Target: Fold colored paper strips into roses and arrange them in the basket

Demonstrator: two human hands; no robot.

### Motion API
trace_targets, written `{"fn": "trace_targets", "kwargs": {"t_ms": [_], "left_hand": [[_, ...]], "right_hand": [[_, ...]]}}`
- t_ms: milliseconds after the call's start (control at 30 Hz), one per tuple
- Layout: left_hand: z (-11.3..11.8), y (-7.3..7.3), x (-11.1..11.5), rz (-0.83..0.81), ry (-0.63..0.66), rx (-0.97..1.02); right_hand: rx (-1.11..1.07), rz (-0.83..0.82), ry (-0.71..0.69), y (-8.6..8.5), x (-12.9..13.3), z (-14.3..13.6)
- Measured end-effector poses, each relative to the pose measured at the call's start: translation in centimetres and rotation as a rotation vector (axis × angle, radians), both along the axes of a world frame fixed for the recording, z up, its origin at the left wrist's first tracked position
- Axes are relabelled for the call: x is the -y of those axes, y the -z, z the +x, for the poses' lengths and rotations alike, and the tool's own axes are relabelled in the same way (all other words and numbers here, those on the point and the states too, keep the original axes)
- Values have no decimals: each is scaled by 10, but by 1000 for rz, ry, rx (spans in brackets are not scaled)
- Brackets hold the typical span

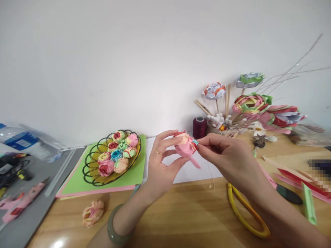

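My left hand (165,163), with a ring and a green bangle, holds a small pink paper flower (185,146) between thumb and fingers, above the table. The flower shows peach and red parts, and a pink strip hangs below it. My right hand (219,148) pinches a small blue-green tip at the flower's right side. A thin thread dangles under the hands. White paper (188,174) lies beneath them.
At left, a basket (97,172) of paper flowers sits on green paper (74,181); a peach flower (93,213), bottle (26,143) and pink glue gun (26,201) are nearby. Right: maroon thread spool (199,127), large paper flowers (252,103), yellow ring (245,213), paper strips (309,203).
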State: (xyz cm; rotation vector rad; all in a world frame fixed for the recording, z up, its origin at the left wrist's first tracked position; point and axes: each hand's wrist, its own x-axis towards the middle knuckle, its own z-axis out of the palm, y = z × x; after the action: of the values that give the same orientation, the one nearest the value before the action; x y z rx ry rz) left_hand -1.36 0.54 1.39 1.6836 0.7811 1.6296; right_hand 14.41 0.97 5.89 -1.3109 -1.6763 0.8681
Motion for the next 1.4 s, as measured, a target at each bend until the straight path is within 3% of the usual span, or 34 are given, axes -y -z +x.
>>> {"fn": "trace_targets", "kwargs": {"t_ms": [133,233,700,967,1200,1400], "left_hand": [[-2,-2,0,-22,25,-9],[-4,-3,0,-38,53,-14],[-3,-3,-4,-208,138,120],[-3,-4,-2,-175,138,97],[3,2,3,-4,-77,-22],[4,6,3,118,-190,-114]], "right_hand": [[-226,-223,-137,-3,-7,6],[-340,-311,-163,-3,-12,7],[-337,-360,-337,-7,-15,13],[-168,-241,-192,-7,-11,10],[-44,-33,12,0,0,-6],[-39,-18,-5,0,1,-6]]}}
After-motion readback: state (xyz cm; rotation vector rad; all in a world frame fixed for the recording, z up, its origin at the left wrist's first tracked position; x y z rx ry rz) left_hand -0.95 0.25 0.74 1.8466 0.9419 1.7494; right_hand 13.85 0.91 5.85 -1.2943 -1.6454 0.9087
